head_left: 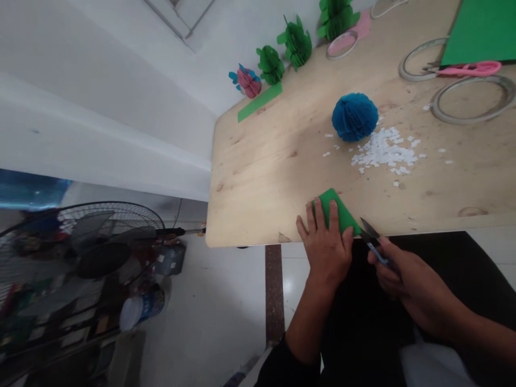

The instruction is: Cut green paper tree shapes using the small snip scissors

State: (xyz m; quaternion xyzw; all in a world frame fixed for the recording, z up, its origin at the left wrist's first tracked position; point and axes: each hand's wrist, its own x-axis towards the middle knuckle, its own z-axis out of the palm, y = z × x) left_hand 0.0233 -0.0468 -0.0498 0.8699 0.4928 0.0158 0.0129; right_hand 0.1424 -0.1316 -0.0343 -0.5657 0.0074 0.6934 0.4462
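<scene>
My left hand [328,244] lies with its fingers spread on a folded piece of green paper [344,215] at the table's front edge. The paper narrows to a point on its right side. My right hand [403,274] is wrapped round a pair of scissors [371,239] with dark blades. The blades are apart, at the paper's pointed end; whether they touch it I cannot tell. Beyond the hands sits a blue pleated paper ball [355,117], beside a heap of small white paper scraps [387,149].
Green paper figures [297,44] and a pink-and-blue one [248,81] stand along the wall, near a green strip [260,102]. Tape rolls [439,110], pink-handled scissors [475,69] and green sheets [484,32] lie at right. A fan [105,242] stands left of the table.
</scene>
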